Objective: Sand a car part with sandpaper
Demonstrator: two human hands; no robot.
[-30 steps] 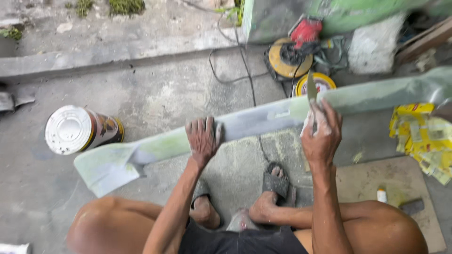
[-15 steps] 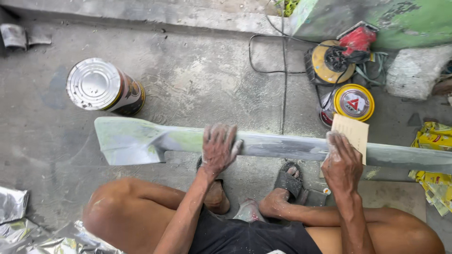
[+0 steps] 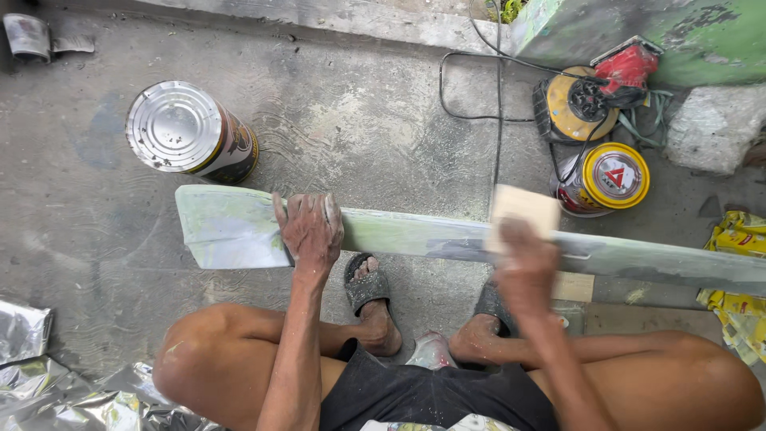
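A long pale green and grey panel [image 3: 431, 237] lies across in front of my knees, its wide end at the left. My left hand [image 3: 309, 229] rests flat on top of it near that end, fingers curled over the far edge. My right hand [image 3: 523, 263], blurred, holds a small tan rectangular piece [image 3: 523, 211] pressed against the panel's middle. I sit low with both sandalled feet [image 3: 369, 289] under the panel.
A large silver-topped can [image 3: 187, 133] stands on the concrete at the back left. A smaller yellow-lidded can [image 3: 608, 179] and a red and yellow power tool [image 3: 590, 96] with a black cord [image 3: 496, 96] sit at the back right. Crumpled foil [image 3: 48, 375] lies at the lower left, yellow wrappers [image 3: 738, 239] at the right.
The view has shifted, so the panel now lies level across the frame. My right hand with the tan piece has moved left along the panel. My left hand stays pressed on it.
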